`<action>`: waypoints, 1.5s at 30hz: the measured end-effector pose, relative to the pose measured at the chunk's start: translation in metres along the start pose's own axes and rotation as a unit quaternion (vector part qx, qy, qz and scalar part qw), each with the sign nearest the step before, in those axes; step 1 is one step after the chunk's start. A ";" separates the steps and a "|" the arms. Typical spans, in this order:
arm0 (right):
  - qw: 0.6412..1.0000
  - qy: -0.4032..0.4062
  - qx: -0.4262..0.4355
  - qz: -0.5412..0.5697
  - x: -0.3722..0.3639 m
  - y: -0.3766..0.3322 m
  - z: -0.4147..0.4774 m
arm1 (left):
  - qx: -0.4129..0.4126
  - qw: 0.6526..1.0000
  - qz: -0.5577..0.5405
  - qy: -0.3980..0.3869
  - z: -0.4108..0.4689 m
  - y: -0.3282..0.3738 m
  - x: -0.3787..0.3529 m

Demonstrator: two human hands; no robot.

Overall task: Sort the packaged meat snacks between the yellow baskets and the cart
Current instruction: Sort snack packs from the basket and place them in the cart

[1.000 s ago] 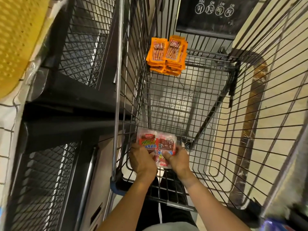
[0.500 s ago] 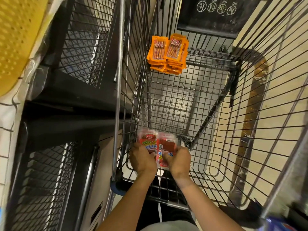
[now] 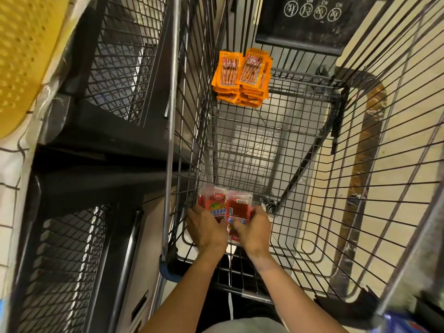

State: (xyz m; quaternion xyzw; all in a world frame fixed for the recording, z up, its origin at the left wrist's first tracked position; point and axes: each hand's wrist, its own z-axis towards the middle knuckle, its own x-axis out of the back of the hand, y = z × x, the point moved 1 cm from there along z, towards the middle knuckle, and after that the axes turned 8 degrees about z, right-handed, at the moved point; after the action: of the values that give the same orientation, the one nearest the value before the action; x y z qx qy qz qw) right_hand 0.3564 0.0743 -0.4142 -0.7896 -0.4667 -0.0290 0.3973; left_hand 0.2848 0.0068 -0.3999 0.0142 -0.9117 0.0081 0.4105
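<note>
I look down into a wire shopping cart point(image 3: 360, 150). At its near left corner lies a bundle of red meat snack packs point(image 3: 224, 204). My left hand point(image 3: 206, 228) grips the bundle's left side and my right hand point(image 3: 253, 229) grips its right side, fingers curled over the near edge. Two stacks of orange snack packs point(image 3: 242, 78) sit at the cart's far left corner. A yellow basket point(image 3: 21, 56) shows at the top left edge, outside the cart.
Dark metal mesh shelving point(image 3: 113, 68) stands close along the cart's left side. The cart's black child-seat flap point(image 3: 310, 22) is at the far end. Beige floor shows through the wires on the right. A blue object point(image 3: 408, 324) sits at the bottom right corner.
Both hands stay on the red packs at the cart's near corner; they have shifted only slightly. The orange stacks have not moved.
</note>
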 end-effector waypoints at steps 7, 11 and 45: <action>0.989 -0.061 -0.035 0.131 -0.002 0.005 0.004 | 0.012 0.992 -0.118 -0.051 0.002 0.002 -0.003; 0.975 -0.088 -0.074 0.192 -0.001 -0.001 0.002 | 0.019 0.986 -0.153 -0.059 0.002 0.002 0.002; 0.813 -0.543 0.129 0.167 0.127 -0.283 -0.184 | -0.167 0.755 -0.629 0.078 -0.239 -0.103 0.282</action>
State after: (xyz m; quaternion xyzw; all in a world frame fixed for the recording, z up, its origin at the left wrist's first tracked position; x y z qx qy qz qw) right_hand 0.2727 0.1143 -0.0659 -0.6841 -0.4671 0.5319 0.1757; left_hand 0.2802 -0.0951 -0.0295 0.5148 -0.6489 -0.4035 0.3888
